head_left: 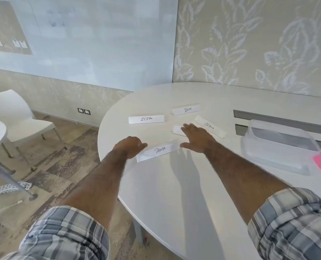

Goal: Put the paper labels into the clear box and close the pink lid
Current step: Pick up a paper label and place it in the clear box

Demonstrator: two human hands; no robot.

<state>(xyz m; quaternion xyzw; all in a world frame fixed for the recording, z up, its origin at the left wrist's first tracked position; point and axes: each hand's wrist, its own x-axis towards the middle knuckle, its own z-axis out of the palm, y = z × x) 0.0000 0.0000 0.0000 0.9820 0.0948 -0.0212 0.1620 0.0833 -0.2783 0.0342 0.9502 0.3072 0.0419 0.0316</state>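
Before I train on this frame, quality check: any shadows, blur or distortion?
Head view: soft arm shadows cross the white round table; head view edges bow from wide-angle distortion; head view text on the white PANDA paper label reads clearly.

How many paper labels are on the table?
5. ZEBRA label at left, BEAR label at back, OSTRICH label at right, PANDA label nearest, by the left hand, and a fifth label partly hidden under the right hand.

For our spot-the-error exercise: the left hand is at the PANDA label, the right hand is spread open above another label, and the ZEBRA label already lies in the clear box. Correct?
Not quite. The head view shows the ZEBRA label lying on the white table, left of the BEAR label; the clear box holds no label. The rest stands.
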